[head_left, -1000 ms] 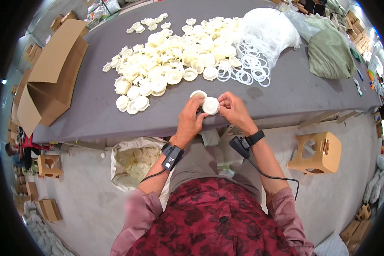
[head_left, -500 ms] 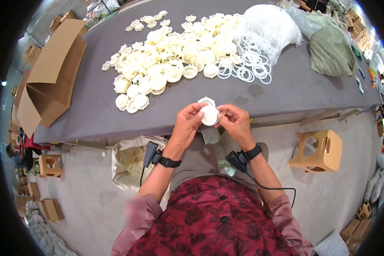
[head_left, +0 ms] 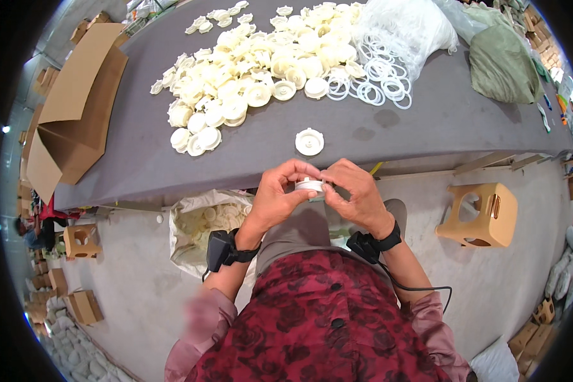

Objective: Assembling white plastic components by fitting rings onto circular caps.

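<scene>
Grey cloth covers the long worktop (head_left: 140, 159), and a big brown box (head_left: 83, 95) sits at its left side. Far back on the cloth is a big heap of cream caps (head_left: 254, 70), with clear rings (head_left: 388, 79) spilling out next to it.

Both hands have come down a bit, closer to the lap. They hold one white cap (head_left: 309, 186) just past the front edge of the worktop. Its flat round face looked up at us half a second ago; now it is tipped, so we see its side. That seems to mean the fingers are busy at its rim. The left hand (head_left: 279, 191) is curled nearly closed around one side. The right hand (head_left: 360, 191) pinches the other side. I can't tell if a ring is on it. Another cap (head_left: 309, 141) lies alone on the cloth, just beyond the fingers.
</scene>
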The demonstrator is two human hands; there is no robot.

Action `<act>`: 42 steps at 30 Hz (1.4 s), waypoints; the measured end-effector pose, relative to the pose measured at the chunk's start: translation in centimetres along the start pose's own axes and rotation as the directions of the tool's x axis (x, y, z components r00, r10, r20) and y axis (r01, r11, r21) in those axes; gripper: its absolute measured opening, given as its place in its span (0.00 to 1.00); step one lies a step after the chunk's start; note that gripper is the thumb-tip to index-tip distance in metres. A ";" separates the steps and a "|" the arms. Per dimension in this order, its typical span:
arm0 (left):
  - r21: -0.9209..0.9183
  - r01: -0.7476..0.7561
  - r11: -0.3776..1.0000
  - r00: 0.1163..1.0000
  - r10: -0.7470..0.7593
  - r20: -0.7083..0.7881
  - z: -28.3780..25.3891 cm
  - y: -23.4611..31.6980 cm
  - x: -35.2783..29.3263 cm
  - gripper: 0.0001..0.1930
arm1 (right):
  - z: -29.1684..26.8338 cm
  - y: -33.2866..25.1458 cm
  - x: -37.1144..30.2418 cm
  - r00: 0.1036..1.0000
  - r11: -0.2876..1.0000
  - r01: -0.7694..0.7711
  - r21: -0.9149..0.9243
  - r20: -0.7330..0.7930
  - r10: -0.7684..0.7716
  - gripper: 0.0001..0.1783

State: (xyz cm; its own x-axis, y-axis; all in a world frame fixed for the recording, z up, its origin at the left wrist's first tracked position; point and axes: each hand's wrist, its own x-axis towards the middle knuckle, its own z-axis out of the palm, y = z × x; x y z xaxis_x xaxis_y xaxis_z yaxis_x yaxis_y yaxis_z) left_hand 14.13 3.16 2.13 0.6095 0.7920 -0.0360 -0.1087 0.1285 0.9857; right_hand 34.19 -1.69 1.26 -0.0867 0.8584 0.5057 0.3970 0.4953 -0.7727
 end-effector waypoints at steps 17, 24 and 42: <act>-0.118 0.065 0.991 0.992 -0.051 0.115 -1.0 0.8 -1.8 0.11 | -1.3 -2.4 -1.0 0.940 0.911 -0.326 0.250 0.188 0.285 0.06; 0.385 0.009 0.923 0.994 -0.052 0.101 -0.2 2.6 -1.3 0.12 | -0.5 -2.0 -1.4 0.948 0.955 -0.278 0.104 0.192 0.255 0.07; -0.126 -0.095 0.987 0.995 0.093 -0.018 0.2 -1.6 -3.4 0.09 | -0.4 -1.4 -2.2 0.981 0.895 -0.181 0.408 0.016 0.191 0.15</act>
State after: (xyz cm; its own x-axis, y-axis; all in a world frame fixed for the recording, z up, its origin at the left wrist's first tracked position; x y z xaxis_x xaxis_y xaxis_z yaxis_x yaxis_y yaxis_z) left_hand 12.41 0.13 0.69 0.5824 0.8112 0.0532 -0.2644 0.1272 0.9560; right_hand 34.17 -4.34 1.42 -0.0243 0.9392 0.3424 -0.0018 0.3425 -0.9395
